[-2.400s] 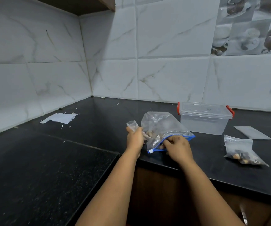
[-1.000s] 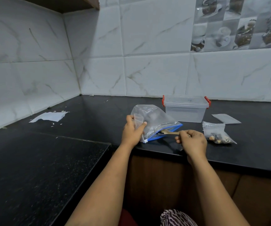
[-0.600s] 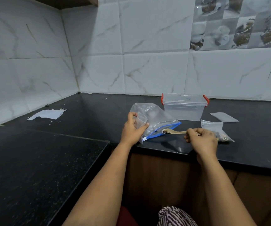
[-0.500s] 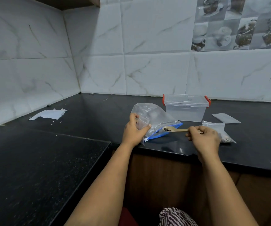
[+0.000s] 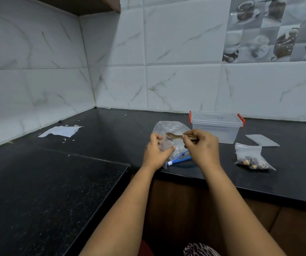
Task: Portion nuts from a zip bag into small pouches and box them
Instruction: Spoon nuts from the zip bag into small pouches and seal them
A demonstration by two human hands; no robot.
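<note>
Left hand (image 5: 156, 152) pinches a small pouch (image 5: 166, 144). Right hand (image 5: 203, 148) pinches a wooden spoon (image 5: 174, 136), bowl just above the pouch mouth. Zip bag (image 5: 172, 128) lies on the surface (image 5: 111, 137) behind both hands. Lidded box (image 5: 215, 126) stands beyond the right hand.

One box (image 5: 215, 126), one spoon (image 5: 174, 136), one zip bag (image 5: 170, 128), three pouches (image 5: 250, 157)

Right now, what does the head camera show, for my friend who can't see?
A left hand holds a small clear pouch while the right hand tips a wooden spoon over it, above a black counter.
</note>
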